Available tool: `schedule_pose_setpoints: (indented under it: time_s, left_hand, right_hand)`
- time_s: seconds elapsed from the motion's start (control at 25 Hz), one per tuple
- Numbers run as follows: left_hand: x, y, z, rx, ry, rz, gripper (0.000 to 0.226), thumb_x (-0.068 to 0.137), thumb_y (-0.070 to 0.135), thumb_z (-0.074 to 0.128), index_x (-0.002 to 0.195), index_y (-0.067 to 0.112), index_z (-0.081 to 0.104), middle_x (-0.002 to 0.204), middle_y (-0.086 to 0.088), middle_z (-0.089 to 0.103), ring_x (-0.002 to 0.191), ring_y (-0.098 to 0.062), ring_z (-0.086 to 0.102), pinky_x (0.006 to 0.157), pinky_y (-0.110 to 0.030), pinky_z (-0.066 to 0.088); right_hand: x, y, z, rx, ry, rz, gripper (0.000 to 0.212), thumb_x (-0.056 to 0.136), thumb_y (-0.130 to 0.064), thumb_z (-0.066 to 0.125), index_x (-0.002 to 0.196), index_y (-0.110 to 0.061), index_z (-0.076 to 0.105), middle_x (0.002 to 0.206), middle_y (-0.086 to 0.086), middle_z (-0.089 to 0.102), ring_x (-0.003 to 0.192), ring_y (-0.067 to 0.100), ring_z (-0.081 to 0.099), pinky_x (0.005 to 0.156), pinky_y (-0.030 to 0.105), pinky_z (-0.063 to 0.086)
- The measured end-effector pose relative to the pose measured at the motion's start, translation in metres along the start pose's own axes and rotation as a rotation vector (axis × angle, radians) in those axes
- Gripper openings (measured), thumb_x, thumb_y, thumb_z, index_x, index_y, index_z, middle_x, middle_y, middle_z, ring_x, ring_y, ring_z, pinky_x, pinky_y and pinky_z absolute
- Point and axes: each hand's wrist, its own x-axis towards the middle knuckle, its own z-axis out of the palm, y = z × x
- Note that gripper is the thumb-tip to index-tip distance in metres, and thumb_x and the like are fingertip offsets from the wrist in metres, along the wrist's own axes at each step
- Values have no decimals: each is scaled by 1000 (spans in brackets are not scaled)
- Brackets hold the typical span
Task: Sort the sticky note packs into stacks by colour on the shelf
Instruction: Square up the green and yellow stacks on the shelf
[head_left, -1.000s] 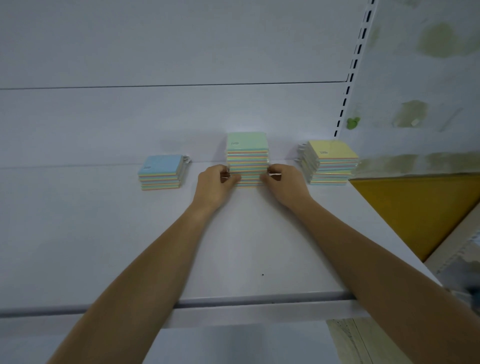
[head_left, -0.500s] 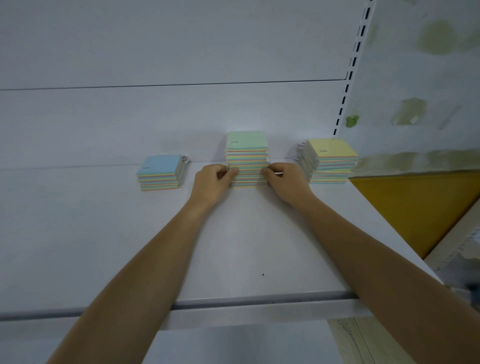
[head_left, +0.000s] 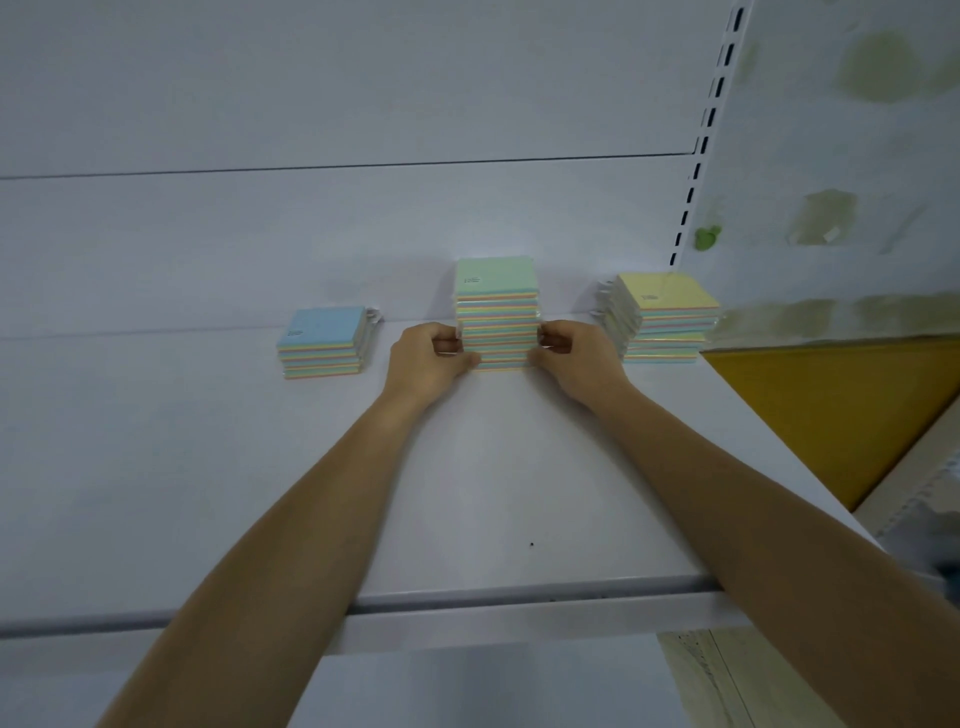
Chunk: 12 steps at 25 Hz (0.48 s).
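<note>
Three stacks of sticky note packs stand in a row at the back of the white shelf (head_left: 493, 493). The tallest, with a green top (head_left: 497, 306), is in the middle. My left hand (head_left: 426, 361) grips its lower left side and my right hand (head_left: 576, 358) grips its lower right side, fingers curled against the packs. A low stack with a blue top (head_left: 323, 340) stands to the left, apart from my hands. A stack with a yellow top (head_left: 665, 317) stands to the right, its packs slightly askew.
The shelf's back panel (head_left: 363, 234) rises right behind the stacks. A slotted upright (head_left: 701, 140) runs up the right side. The shelf's front lip (head_left: 519, 597) crosses under my forearms. A yellow panel (head_left: 841, 405) lies beyond the shelf's right end.
Both hands have stayed on the green-topped stack, shifting slightly up its sides. The stack looks a little squarer and nearer the back panel. The other stacks have not moved.
</note>
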Motion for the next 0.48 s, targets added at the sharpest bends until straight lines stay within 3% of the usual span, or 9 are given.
schedule_pose_setpoints:
  time_s: [0.16, 0.24, 0.36, 0.48]
  left_hand:
    - [1, -1, 0, -60, -12, -21, 37, 72, 8, 74, 107, 1, 64, 110, -17, 69, 101, -25, 66, 86, -30, 52]
    - [-1, 0, -1, -37, -30, -13, 39, 71, 7, 74, 108, 3, 63, 111, -15, 69, 98, -23, 66, 89, -30, 50]
    - [-5, 4, 0, 41, -43, 20, 43, 71, 4, 74, 111, 1, 59, 112, -14, 67, 89, -21, 64, 80, -24, 46]
    - [-7, 8, 1, 112, -17, 43, 41, 73, 5, 72, 111, 0, 58, 112, -15, 67, 94, -26, 65, 77, -21, 43]
  right_hand:
    - [-1, -2, 1, 4, -2, 8, 31, 81, -2, 59, 112, -7, 64, 112, 12, 69, 103, 26, 65, 92, 27, 44]
    - [-2, -2, 1, -90, -36, -15, 33, 81, -2, 57, 114, -6, 61, 115, 12, 67, 104, 28, 64, 89, 27, 44]
    - [-1, -1, 4, -212, -57, -48, 34, 81, -4, 54, 115, -4, 55, 116, 16, 63, 104, 33, 60, 88, 34, 46]
    - [1, 0, 6, -212, -24, -60, 30, 84, -6, 54, 114, -2, 56, 114, 18, 64, 103, 35, 61, 90, 43, 49]
